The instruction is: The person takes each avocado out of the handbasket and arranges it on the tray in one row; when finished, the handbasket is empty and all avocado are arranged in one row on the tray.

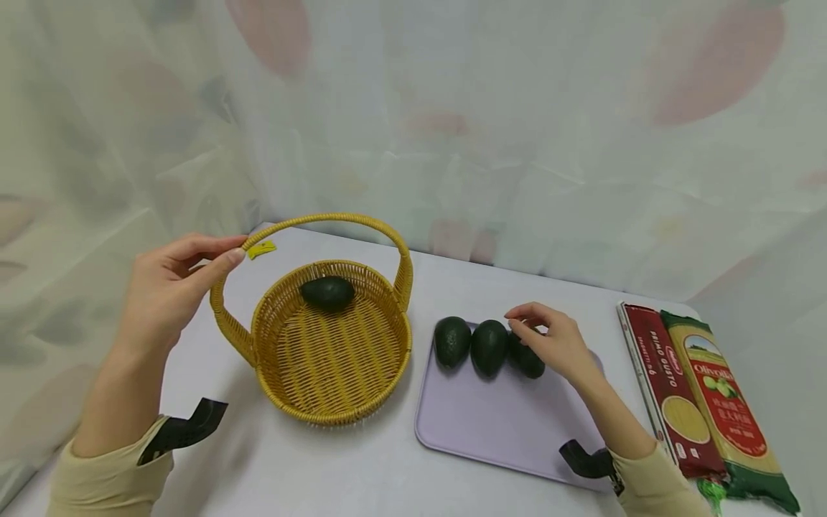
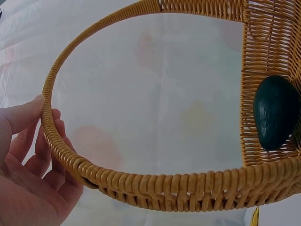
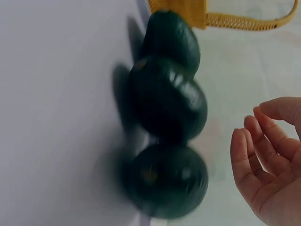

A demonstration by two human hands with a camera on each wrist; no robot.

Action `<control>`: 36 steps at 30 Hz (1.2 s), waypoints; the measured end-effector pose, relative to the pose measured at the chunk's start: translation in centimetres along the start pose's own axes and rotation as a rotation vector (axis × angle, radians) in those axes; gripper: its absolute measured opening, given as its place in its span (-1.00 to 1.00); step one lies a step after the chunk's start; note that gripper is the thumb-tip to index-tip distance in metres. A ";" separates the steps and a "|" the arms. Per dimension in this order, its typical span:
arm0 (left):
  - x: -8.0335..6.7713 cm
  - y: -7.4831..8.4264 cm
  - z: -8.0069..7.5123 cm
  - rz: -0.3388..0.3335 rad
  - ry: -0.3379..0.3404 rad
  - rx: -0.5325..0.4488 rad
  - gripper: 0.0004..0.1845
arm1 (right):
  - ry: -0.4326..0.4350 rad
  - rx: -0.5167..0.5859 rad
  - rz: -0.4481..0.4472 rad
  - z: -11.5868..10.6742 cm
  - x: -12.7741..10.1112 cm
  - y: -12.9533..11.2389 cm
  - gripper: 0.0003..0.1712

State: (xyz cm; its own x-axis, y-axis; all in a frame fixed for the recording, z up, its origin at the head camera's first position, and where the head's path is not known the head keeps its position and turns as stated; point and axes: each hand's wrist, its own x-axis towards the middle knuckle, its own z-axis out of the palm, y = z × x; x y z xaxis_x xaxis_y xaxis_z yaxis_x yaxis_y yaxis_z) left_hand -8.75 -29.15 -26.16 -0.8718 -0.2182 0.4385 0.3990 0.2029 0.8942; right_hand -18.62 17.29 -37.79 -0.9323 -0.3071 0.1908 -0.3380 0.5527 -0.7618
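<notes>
- The left hand (image 1: pixel 169 287) grasps the arched handle of the round yellow woven wicker basket (image 1: pixel 284 380), thumb on the outer side and fingers curled behind it, as the left wrist view shows (image 2: pixel 33 174).
- One dark green avocado (image 1: pixel 328 293) lies inside the basket, against its far wall.
- The right hand (image 1: pixel 554 343) hovers over the pale lilac plastic tray (image 1: pixel 497 431), fingers loosely bent and grasping nothing; the right wrist view shows its palm open beside the fruit (image 3: pixel 268 160).
- Three more dark green avocados sit in a row at the tray's far edge, touching one another: the left avocado (image 1: pixel 451 341), the middle avocado (image 1: pixel 489 347) and the right avocado (image 1: pixel 528 361), nearest the fingertips and partly hidden by them.
- Two flat packets of pasta (image 1: pixel 698 395) lie on the white worktop (image 1: pixel 323 467), to the right of the tray.
- Risk, as I judge it: the avocados are round and packed together, so taking the right one carelessly could nudge its neighbours and set them rolling off the tray.
- A light hold on the thin handle could let the basket tip or slide, shifting the avocado inside.
</notes>
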 end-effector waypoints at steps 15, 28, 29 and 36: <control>0.1 -0.1 0.0 0.000 -0.014 0.011 -0.82 | -0.118 0.065 -0.094 4.3 1.9 -4.4 -0.86; 0.0 0.0 -0.1 0.017 -0.015 0.024 -0.82 | -0.236 0.099 -0.181 8.0 3.4 -7.6 -0.84; 0.0 0.0 -0.1 0.018 -0.015 0.026 -0.82 | -0.249 0.101 -0.188 8.3 3.6 -7.9 -0.83; 0.0 0.0 -0.1 0.020 -0.015 0.016 -0.83 | -0.334 0.115 -0.247 9.9 4.3 -10.1 -0.81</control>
State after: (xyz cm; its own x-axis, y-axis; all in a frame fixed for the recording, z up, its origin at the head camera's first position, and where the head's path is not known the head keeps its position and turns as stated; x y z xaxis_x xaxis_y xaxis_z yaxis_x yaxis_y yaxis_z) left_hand -8.72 -29.26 -26.12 -0.8681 -0.1992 0.4546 0.4118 0.2221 0.8838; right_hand -17.99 2.75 -35.38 -0.7261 -0.6638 0.1792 -0.5115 0.3474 -0.7859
